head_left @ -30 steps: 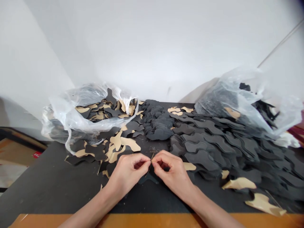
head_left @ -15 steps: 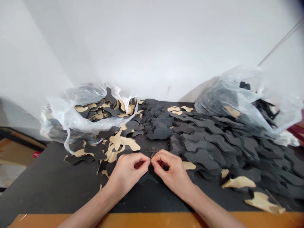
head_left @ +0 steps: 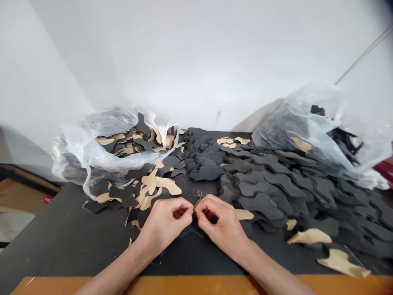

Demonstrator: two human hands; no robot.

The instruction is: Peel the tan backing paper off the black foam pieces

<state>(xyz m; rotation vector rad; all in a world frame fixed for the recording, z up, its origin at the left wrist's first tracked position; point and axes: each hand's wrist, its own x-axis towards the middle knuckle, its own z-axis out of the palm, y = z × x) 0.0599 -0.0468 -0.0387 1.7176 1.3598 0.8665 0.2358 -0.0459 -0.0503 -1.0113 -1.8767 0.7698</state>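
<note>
My left hand (head_left: 168,217) and my right hand (head_left: 218,216) meet over the dark table, thumb and forefinger of each pinched together. Between their fingertips is a thin dark piece (head_left: 197,201) with a brownish edge, seen almost edge-on and mostly hidden by the fingers. A flat black shape (head_left: 193,234) lies on the table just below the hands. Beside my left hand are loose wavy tan pieces (head_left: 168,185) mixed with black ones. A spread of black wavy foam-like pieces (head_left: 260,207) lies close to my right hand.
An open clear plastic bag (head_left: 123,162) of black and tan pieces stands at the left. Stacked black pieces (head_left: 205,157) form a column at the back middle. Another plastic bag (head_left: 285,123) stands back right. Curled tan pieces (head_left: 310,236) lie at the right.
The thin piece between the fingertips has tilted slightly and less of it shows below the fingers. My right fingers have shifted a little; my left hand is nearly still.
</note>
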